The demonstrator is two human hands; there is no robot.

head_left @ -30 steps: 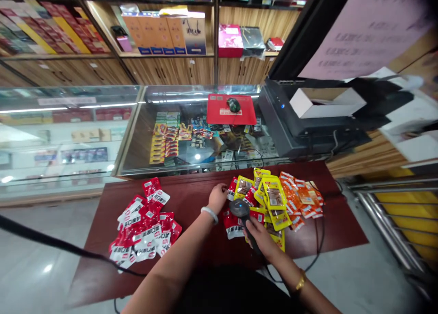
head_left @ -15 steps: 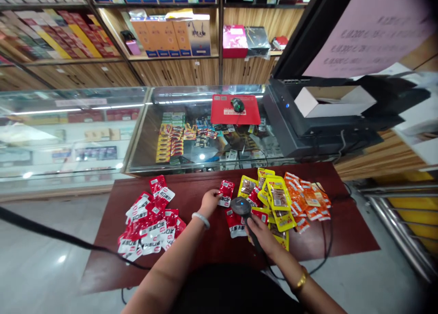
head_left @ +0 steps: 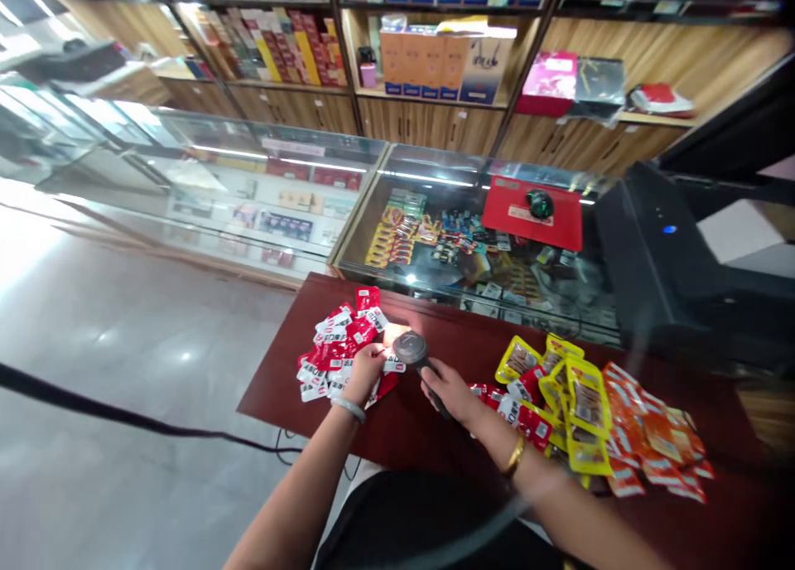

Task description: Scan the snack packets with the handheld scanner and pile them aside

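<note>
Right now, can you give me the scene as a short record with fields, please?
left hand: rests on the red packet pile, fingers on one packet
right hand: grips a black barcode scanner, its head beside the left hand
surface: dark red table
other goods: yellow packets and orange packets, right of the hands
behind: glass display counter

A dark red table (head_left: 428,437) crossed the lower frame — red packets (head_left: 339,350) lay left of centre, yellow packets (head_left: 571,400) and orange packets (head_left: 652,437) at right.
</note>
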